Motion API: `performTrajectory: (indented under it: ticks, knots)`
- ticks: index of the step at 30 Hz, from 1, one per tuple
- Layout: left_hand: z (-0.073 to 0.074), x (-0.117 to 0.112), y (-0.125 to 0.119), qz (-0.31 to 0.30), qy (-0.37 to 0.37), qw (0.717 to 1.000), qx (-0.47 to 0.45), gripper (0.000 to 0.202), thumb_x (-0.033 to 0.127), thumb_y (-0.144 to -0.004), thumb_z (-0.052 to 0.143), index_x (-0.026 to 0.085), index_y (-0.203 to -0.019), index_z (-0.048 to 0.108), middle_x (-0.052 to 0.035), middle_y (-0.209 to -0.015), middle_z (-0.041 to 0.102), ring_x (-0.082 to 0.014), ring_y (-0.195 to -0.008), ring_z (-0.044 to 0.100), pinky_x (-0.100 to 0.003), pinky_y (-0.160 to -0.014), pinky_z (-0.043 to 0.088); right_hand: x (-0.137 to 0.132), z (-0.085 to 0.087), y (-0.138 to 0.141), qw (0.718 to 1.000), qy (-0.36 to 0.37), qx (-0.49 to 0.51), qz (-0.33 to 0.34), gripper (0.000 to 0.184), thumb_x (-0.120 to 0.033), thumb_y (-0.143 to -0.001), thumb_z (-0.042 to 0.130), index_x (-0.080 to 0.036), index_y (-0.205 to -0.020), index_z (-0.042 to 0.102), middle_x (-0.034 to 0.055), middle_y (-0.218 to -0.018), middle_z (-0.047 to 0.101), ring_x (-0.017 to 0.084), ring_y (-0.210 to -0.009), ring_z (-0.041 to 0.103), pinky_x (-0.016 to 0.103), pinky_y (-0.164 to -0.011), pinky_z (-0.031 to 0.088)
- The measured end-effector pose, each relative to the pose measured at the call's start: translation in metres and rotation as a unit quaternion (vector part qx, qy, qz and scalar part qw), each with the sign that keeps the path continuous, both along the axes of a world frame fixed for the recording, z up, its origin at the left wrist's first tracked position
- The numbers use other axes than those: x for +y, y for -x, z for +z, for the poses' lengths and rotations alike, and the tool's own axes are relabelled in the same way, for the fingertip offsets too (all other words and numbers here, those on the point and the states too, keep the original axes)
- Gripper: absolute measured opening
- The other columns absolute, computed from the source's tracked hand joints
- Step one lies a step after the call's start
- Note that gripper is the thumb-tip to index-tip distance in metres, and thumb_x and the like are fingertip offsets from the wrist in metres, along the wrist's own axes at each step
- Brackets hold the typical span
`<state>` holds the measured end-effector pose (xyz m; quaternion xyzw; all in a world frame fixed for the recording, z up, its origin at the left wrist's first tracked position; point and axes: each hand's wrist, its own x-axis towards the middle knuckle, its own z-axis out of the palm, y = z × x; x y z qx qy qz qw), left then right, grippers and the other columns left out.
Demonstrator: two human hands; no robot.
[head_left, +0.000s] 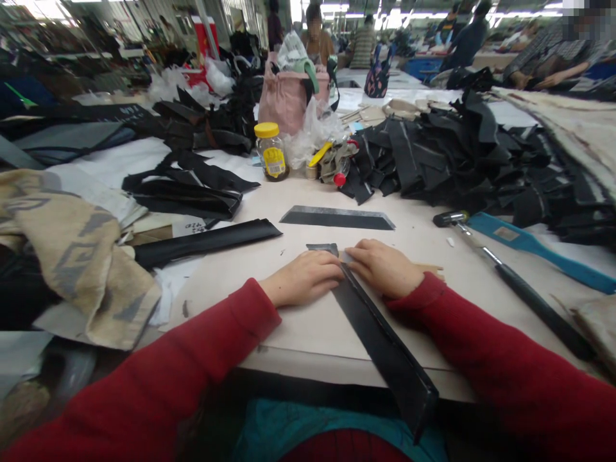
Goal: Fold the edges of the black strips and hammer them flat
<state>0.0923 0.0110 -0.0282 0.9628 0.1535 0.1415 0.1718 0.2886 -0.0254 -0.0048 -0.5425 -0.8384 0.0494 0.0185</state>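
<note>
Head view: L hand (308,277) lay on far end of blk strip (378,340), R hand (387,268) touching same end; couldn't tell if either grip was closed round it. Strip's nr end stuck out past desk's (303,330) nr edge. 2nd strip (337,219) lay flat just beyond; hammer (511,280) twd R edge.

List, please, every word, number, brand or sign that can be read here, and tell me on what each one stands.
No text can be read with certainty.
Yellow label on the jar: print and barcode, too small.
Paper scrap: handwriting, too blurred to quote.
Black sheet at upper left: pale marks, unreadable.
Blue tool: small label, too blurred.
</note>
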Motion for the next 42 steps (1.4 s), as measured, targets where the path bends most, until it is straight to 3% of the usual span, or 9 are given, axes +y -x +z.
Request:
performTrajectory:
  ticks: [3,7,9,15,23,29,34,42]
  knots:
    - [-0.001,0.006,-0.001,0.035,0.016,0.999,-0.02,0.019,0.016,-0.088,0.041,0.017,-0.1,0.057,-0.0058,-0.103,0.057,-0.0155,-0.099,0.051,-0.03,-0.09,0.041,0.0,-0.001,0.0,1.0,-0.002,0.006,0.001,0.027,-0.03,-0.09,0.04,-0.015,-0.1,0.061,0.0099,-0.089,0.058,0.019,-0.086,0.053,0.03,-0.077,0.04]
    - [-0.006,0.021,-0.006,0.184,-0.025,0.982,-0.041,0.024,0.017,-0.084,0.048,0.016,-0.107,0.055,-0.0076,-0.108,0.055,-0.0183,-0.103,0.049,-0.034,-0.092,0.041,-0.001,-0.004,-0.002,1.0,-0.011,0.015,0.005,0.029,-0.03,-0.09,0.04,-0.014,-0.102,0.061,0.0111,-0.091,0.058,0.02,-0.09,0.052,0.031,-0.079,0.04]
    - [-0.009,0.027,-0.008,0.215,-0.039,0.976,-0.019,0.024,0.02,-0.082,0.051,0.016,-0.106,0.056,-0.0076,-0.109,0.055,-0.0198,-0.103,0.049,-0.036,-0.091,0.041,-0.002,-0.006,-0.002,1.0,-0.015,0.022,0.002,0.03,-0.03,-0.09,0.039,-0.015,-0.104,0.061,0.0109,-0.092,0.058,0.02,-0.091,0.052,0.031,-0.08,0.04]
    - [-0.008,0.026,-0.01,0.211,-0.051,0.976,-0.007,0.018,0.019,-0.082,0.052,0.016,-0.098,0.059,-0.0056,-0.099,0.058,-0.0183,-0.095,0.051,-0.034,-0.086,0.042,-0.002,-0.008,-0.003,0.999,-0.023,0.027,-0.003,0.03,-0.031,-0.09,0.039,-0.015,-0.103,0.061,0.0108,-0.091,0.058,0.02,-0.089,0.052,0.031,-0.079,0.04]
    - [-0.005,0.018,-0.008,0.209,-0.123,0.97,0.015,0.016,0.025,-0.086,0.05,0.019,-0.095,0.062,-0.0035,-0.092,0.061,-0.0187,-0.089,0.05,-0.035,-0.081,0.038,-0.004,-0.006,-0.002,0.999,-0.023,0.024,-0.008,0.028,-0.03,-0.09,0.04,-0.014,-0.1,0.061,0.0111,-0.091,0.059,0.02,-0.088,0.052,0.031,-0.079,0.04]
    - [0.001,0.013,-0.009,0.178,-0.184,0.964,0.069,0.018,0.021,-0.089,0.045,0.02,-0.097,0.061,-0.0034,-0.088,0.06,-0.0194,-0.09,0.048,-0.036,-0.083,0.033,-0.004,-0.006,-0.001,0.999,-0.021,0.021,-0.016,0.026,-0.029,-0.089,0.041,-0.015,-0.098,0.061,0.0108,-0.091,0.059,0.02,-0.088,0.052,0.03,-0.077,0.04]
    - [0.014,0.01,-0.013,0.114,-0.242,0.952,0.151,0.016,0.017,-0.088,0.044,0.016,-0.091,0.059,-0.0044,-0.087,0.058,-0.02,-0.088,0.048,-0.035,-0.078,0.032,-0.004,-0.005,0.0,0.999,-0.023,0.014,-0.023,0.023,-0.029,-0.089,0.043,-0.015,-0.092,0.062,0.0098,-0.089,0.059,0.02,-0.087,0.052,0.029,-0.075,0.039]
    - [0.011,0.019,-0.006,0.128,-0.206,0.96,0.14,0.021,0.021,-0.09,0.044,0.023,-0.104,0.058,-0.0023,-0.087,0.059,-0.0185,-0.089,0.047,-0.033,-0.076,0.03,-0.006,-0.008,-0.001,0.999,-0.03,0.023,-0.031,0.023,-0.029,-0.088,0.044,-0.015,-0.092,0.061,0.009,-0.09,0.058,0.02,-0.087,0.052,0.029,-0.074,0.039]
